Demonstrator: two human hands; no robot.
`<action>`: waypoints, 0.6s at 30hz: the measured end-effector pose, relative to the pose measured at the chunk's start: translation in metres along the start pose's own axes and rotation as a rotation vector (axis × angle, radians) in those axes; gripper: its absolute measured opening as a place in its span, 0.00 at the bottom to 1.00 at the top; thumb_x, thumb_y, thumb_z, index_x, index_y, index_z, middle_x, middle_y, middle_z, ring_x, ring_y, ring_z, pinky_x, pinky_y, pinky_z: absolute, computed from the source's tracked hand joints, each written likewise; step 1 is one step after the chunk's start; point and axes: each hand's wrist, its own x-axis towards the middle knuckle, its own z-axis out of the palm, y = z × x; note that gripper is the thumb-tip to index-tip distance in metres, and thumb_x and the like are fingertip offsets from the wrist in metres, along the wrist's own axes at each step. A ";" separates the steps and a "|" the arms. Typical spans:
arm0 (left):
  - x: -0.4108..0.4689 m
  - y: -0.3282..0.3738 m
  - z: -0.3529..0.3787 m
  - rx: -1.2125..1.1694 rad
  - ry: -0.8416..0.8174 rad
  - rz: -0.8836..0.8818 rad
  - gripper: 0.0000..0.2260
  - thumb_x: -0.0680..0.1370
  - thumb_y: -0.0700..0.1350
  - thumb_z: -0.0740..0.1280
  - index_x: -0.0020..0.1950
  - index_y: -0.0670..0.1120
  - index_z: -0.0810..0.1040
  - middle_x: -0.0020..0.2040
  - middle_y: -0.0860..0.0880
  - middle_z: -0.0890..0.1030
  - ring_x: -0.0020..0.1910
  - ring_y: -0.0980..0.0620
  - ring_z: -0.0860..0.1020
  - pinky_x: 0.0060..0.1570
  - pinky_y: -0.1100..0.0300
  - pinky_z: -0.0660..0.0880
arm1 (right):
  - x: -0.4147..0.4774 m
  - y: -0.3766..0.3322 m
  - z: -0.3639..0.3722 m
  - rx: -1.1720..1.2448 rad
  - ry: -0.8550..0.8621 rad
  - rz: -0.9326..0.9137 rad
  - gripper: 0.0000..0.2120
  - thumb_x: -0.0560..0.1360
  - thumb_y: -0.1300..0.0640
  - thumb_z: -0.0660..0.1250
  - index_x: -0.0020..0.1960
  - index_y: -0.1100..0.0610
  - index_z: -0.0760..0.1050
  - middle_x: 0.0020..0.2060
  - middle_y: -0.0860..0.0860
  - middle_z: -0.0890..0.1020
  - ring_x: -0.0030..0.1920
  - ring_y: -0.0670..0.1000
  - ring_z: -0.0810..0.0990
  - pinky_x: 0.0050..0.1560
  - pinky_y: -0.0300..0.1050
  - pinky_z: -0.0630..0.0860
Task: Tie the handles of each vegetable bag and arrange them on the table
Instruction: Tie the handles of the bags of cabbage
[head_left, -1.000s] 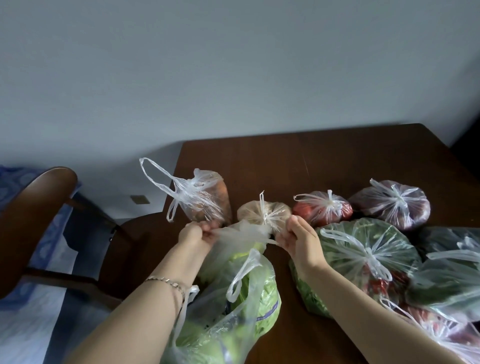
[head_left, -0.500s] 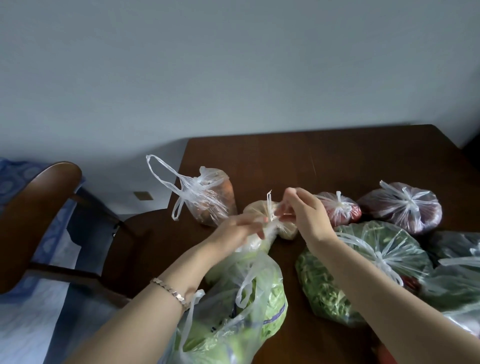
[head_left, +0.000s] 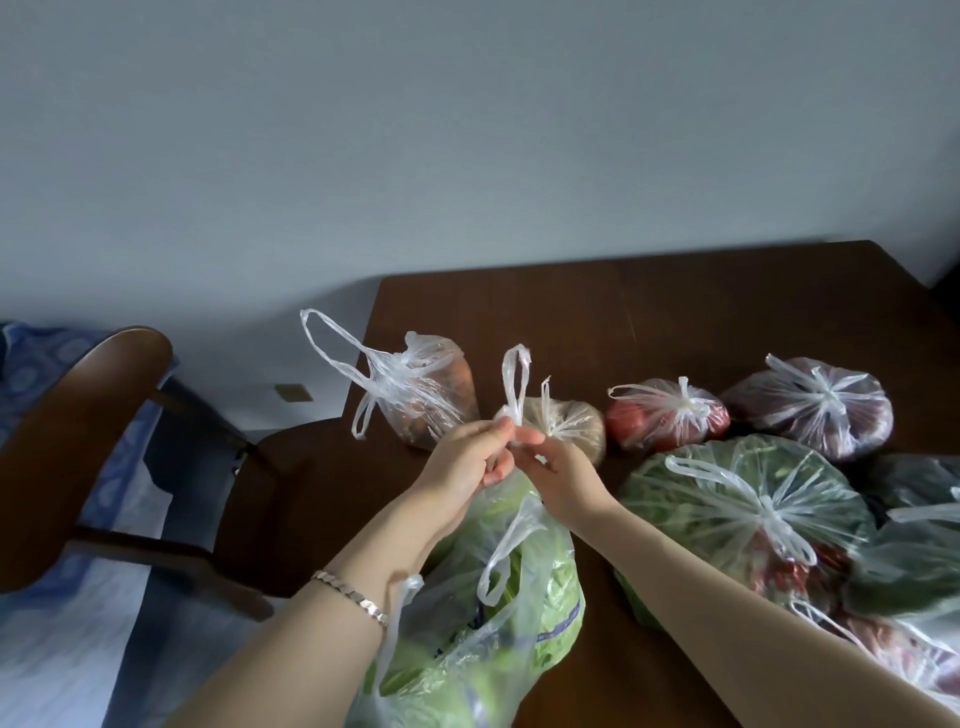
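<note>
A clear plastic bag of green leafy vegetables (head_left: 524, 597) lies on the dark wooden table (head_left: 649, 312) in front of me. My left hand (head_left: 467, 462) and my right hand (head_left: 563, 480) meet above it, and both pinch its white handles (head_left: 514, 384). One handle loop sticks up from between my fingers. Another loose handle (head_left: 506, 551) hangs lower on the same bag. Behind my hands sit a tied bag of brown produce (head_left: 571, 423), a tied bag of red vegetables (head_left: 667, 413) and a tied dark-red bag (head_left: 815, 405).
A bag of orange-brown produce (head_left: 431, 389) with long untied handles stands at the table's left edge. A large tied bag of greens (head_left: 748, 514) and more bags crowd the right side. A wooden chair (head_left: 78, 441) stands left of the table. The table's far part is bare.
My hands spread apart a second ago have come together at the bag's top. They now hold the handles crossed, with one loop raised upright.
</note>
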 end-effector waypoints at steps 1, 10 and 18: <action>0.001 0.000 -0.001 -0.007 0.036 0.003 0.25 0.81 0.42 0.56 0.27 0.49 0.81 0.49 0.39 0.77 0.27 0.56 0.65 0.31 0.67 0.63 | 0.002 0.000 0.001 -0.002 0.013 0.010 0.11 0.78 0.58 0.61 0.42 0.60 0.78 0.28 0.44 0.78 0.28 0.39 0.73 0.34 0.32 0.65; 0.004 0.010 0.002 0.081 0.207 0.273 0.14 0.80 0.40 0.59 0.38 0.46 0.79 0.48 0.54 0.73 0.42 0.59 0.77 0.48 0.60 0.78 | -0.004 0.000 0.020 -0.109 -0.005 0.105 0.18 0.75 0.64 0.57 0.27 0.55 0.63 0.23 0.47 0.65 0.27 0.46 0.61 0.31 0.43 0.58; 0.024 0.009 0.014 0.034 0.062 0.099 0.12 0.81 0.46 0.57 0.49 0.45 0.79 0.49 0.47 0.81 0.51 0.49 0.80 0.54 0.57 0.78 | -0.009 0.000 0.009 -0.196 -0.274 0.089 0.20 0.74 0.57 0.64 0.28 0.53 0.59 0.25 0.46 0.61 0.25 0.43 0.60 0.29 0.39 0.56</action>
